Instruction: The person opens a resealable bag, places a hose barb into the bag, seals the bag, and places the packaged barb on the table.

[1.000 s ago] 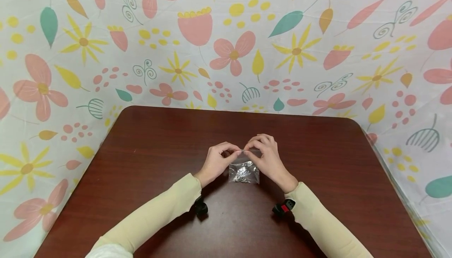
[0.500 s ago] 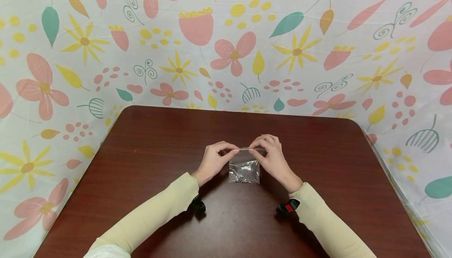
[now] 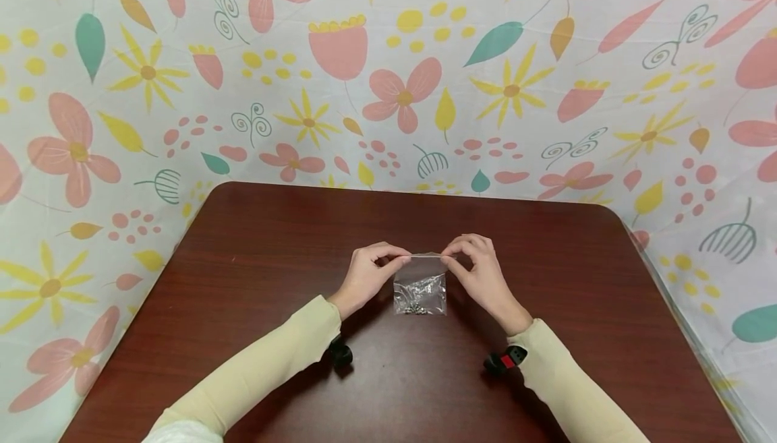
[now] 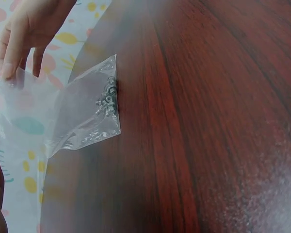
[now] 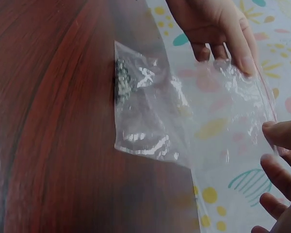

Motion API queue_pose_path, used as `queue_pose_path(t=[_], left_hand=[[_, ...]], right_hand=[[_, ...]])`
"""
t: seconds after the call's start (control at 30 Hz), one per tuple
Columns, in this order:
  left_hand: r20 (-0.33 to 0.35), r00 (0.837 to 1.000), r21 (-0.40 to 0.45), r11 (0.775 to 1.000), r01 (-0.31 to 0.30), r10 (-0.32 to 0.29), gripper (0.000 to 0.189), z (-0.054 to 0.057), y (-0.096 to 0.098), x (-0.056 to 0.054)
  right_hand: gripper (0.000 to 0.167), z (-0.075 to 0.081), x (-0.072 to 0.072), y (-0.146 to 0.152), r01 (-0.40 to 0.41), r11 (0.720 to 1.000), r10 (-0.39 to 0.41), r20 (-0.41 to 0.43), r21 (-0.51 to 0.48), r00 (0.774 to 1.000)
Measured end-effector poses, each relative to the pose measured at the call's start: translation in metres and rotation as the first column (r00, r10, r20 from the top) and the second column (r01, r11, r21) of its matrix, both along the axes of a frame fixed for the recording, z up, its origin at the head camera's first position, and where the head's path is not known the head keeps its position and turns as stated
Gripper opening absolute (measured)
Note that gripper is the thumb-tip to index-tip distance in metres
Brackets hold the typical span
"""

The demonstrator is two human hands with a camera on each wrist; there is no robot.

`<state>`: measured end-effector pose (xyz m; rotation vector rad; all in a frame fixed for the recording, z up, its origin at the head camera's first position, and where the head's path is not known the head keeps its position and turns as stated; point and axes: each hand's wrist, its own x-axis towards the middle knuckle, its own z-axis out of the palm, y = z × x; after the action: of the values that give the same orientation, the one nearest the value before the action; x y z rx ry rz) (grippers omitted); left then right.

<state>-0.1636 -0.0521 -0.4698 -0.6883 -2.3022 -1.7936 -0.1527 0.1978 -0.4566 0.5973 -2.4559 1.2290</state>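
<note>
A clear zip-seal plastic bag [image 3: 425,288] hangs between both hands, its bottom edge down at the tabletop. Small shiny metal pieces, perhaps nuts or screws, gather in its lower part [image 4: 109,94]. My left hand [image 3: 370,274] pinches the top strip at its left end between thumb and fingertips. At the right end of that strip, my right hand [image 3: 479,278] pinches it the same way. The right wrist view shows the bag [image 5: 150,107] stretched taut, with a reddish line along the seal and the metal pieces dark in the bottom.
The dark reddish-brown table [image 3: 291,227] has rounded far corners. Behind and beside it hangs a white cloth [image 3: 388,92] printed with flowers and leaves. A small black camera [image 3: 341,354] sits under the left wrist, another black and red one [image 3: 506,360] under the right.
My right hand has slid rightward along the bag's top strip, away from the left hand, still pinching it. The left hand has shifted slightly left. The bag's lower part stays in place.
</note>
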Motion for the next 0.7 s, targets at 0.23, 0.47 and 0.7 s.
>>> queue_pose_path(t=[0.23,0.47,0.7], left_hand=[[0.008,1.0,-0.023,1.0,0.009,-0.009,0.009,-0.0004,-0.0004,0.0021],[-0.009,1.0,-0.03,0.999,0.018,-0.018,0.009,-0.0011,0.0001,0.0026],[-0.003,1.0,-0.008,1.0,-0.011,0.011,0.007,-0.0033,-0.0004,-0.0007]], right_hand=[[0.006,-0.0018,0.0008,0.0087,0.026,1.0,-0.026,-0.014,0.011,1.0],[0.006,-0.0004,0.0017,0.0106,0.037,0.999,-0.036,-0.047,0.028,0.998],[0.009,-0.0006,0.001,0.0116,0.069,0.997,-0.069,-0.009,0.019,0.998]])
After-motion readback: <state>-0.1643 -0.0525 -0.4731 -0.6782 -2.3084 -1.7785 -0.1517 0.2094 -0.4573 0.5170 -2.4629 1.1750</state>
